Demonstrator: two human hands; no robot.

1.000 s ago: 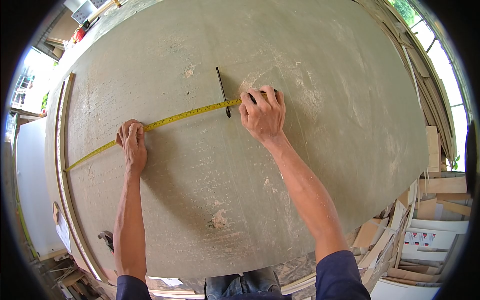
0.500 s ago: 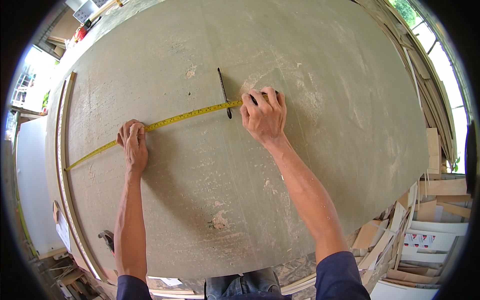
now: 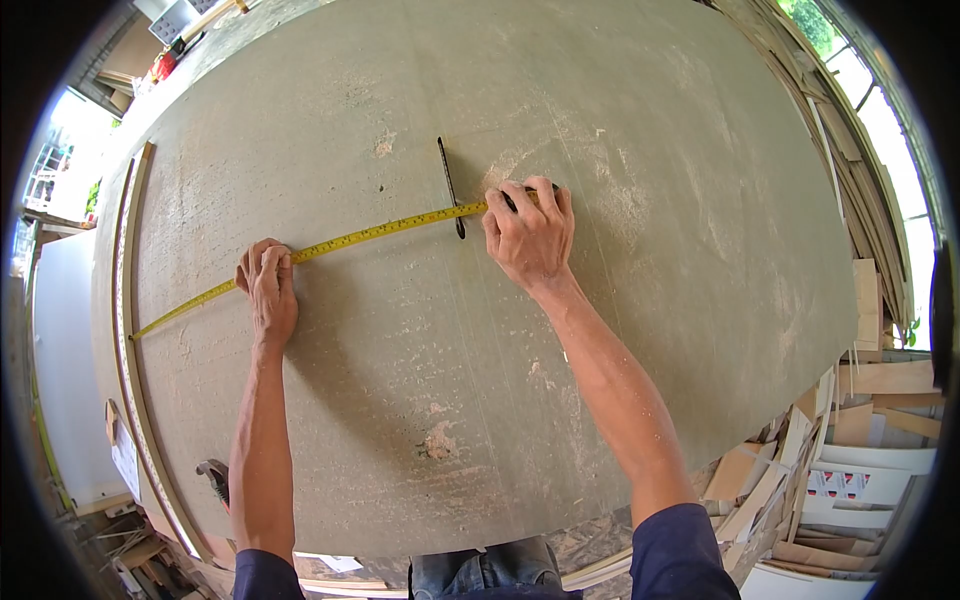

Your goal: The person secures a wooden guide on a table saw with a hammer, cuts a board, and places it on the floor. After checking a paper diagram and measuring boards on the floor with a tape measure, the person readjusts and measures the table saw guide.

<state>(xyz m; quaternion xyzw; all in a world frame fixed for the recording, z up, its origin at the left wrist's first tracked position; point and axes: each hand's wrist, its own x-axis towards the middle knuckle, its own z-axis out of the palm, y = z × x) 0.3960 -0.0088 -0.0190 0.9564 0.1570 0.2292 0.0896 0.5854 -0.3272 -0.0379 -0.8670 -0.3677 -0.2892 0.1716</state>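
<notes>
A yellow tape measure is drawn out across a large grey-green panel. Its far end lies at a wooden strip along the panel's left edge. My left hand pinches the blade partway along, thumb and fingers closed on it. My right hand is wrapped round the dark case, which is mostly hidden under the fingers. Just left of that hand, a thin black strip-like piece lies across the tape's line, with the blade passing over its lower part.
Beside my left forearm lies a tool with a dark metal jaw and red handle. Wood offcuts are heaped at the lower right, and long boards lean along the right side. A white panel stands at the left.
</notes>
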